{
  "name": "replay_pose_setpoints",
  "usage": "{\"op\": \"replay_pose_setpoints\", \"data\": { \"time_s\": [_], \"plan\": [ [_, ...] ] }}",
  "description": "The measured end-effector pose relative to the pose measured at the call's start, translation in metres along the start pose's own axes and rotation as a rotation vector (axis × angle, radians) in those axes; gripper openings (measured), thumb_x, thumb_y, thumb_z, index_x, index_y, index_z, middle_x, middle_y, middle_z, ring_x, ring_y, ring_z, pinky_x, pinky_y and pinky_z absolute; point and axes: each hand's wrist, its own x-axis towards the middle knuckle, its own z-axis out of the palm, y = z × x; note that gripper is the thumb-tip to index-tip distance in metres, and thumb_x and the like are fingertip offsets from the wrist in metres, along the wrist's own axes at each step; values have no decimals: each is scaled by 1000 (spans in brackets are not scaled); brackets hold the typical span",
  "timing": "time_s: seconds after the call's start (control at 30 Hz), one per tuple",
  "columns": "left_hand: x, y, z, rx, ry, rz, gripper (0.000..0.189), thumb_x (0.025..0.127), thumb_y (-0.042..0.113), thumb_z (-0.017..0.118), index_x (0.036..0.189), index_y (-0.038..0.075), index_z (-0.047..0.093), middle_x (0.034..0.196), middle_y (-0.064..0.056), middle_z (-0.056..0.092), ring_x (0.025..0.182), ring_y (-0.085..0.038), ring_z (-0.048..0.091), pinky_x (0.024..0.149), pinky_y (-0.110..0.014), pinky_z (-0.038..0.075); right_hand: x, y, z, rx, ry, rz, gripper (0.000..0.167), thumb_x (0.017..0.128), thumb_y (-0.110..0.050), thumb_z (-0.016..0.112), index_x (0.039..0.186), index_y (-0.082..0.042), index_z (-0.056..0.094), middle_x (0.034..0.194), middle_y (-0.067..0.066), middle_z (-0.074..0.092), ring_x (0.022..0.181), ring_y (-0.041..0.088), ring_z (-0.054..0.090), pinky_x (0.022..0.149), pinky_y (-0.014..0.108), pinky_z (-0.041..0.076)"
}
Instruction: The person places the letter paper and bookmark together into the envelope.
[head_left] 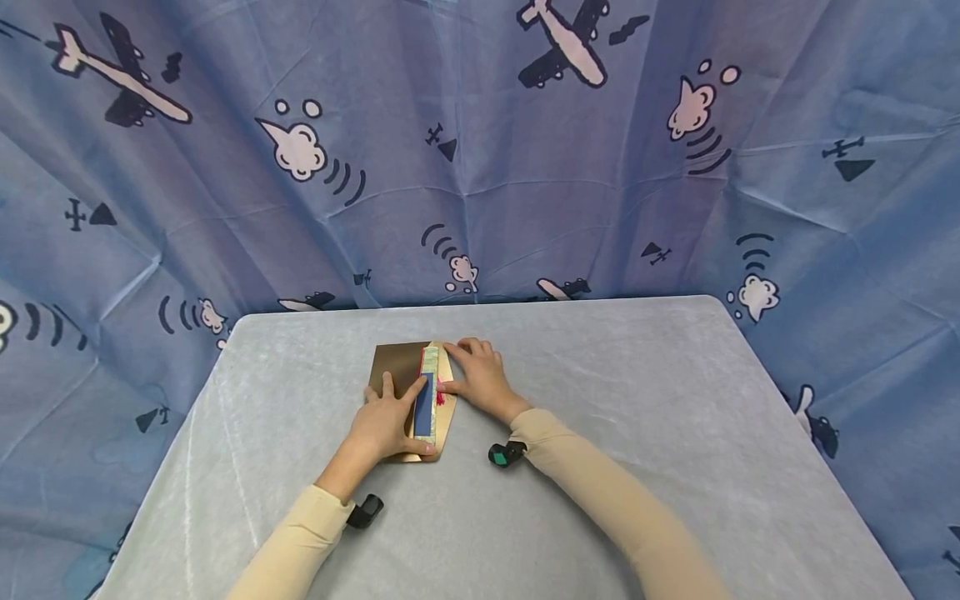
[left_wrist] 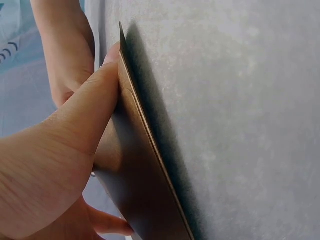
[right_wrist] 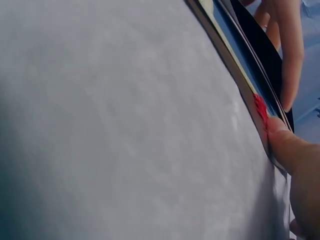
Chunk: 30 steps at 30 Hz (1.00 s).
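Observation:
A brown envelope [head_left: 397, 360] lies on the table, its pale gold flap [head_left: 447, 417] spread toward the right. From its opening shows a strip of a card [head_left: 424, 408] with a blue panel and patterned border. A red tassel [head_left: 440, 397] hangs at the card's right edge. My left hand [head_left: 381, 423] rests spread over the envelope, index fingertip by the blue panel and thumb near the bottom of the flap. At the right side, my right hand [head_left: 483, 379] touches the card's edge, thumb beside the tassel [right_wrist: 260, 107] in the right wrist view. Its other fingertips are partly hidden.
A grey cloth-covered table [head_left: 637, 400] extends around the envelope. Behind it hangs a blue curtain [head_left: 480, 150] with printed planes. Each wrist wears a small black camera, one by the left sleeve [head_left: 300, 533] and one by the right sleeve [head_left: 592, 483].

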Motion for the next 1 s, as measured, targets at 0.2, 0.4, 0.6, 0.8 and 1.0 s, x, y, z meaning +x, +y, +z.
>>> {"op": "replay_pose_setpoints", "data": {
  "time_s": [0.2,0.4,0.6,0.8,1.0],
  "plan": [
    [0,1,-2,0,2,3,121,59,73,81,157,25,29,154,-42,22,130,-70,34,84,-60,55,-4,-1,2,66,42,-18,66,82,-46,75,140,-21,57,140,15,51,125,35,45,98,53,36],
    [1,1,-1,1,0,2,121,58,74,80,157,25,30,154,-42,22,130,-71,34,85,-60,54,-7,2,0,95,44,-49,46,89,-38,71,131,-20,66,138,16,54,125,35,46,97,52,35],
    [1,1,-2,3,-8,-1,121,59,73,80,157,25,29,155,-42,22,130,-70,34,86,-60,54,-5,4,-1,53,-19,-60,63,83,-48,75,138,-25,59,146,14,49,132,34,43,103,52,34],
    [1,0,-2,-1,-14,-4,121,59,73,80,157,25,28,155,-42,20,130,-70,33,86,-61,54,-5,1,-3,9,-78,-70,73,82,-53,73,146,-26,51,154,14,42,140,36,38,106,56,34],
    [0,0,-2,3,-15,3,121,60,72,81,157,24,29,154,-43,21,129,-71,34,86,-61,54,-6,0,-2,-39,-62,-119,68,82,-50,74,142,-24,56,152,19,43,137,41,40,101,58,37]
  ]
}}
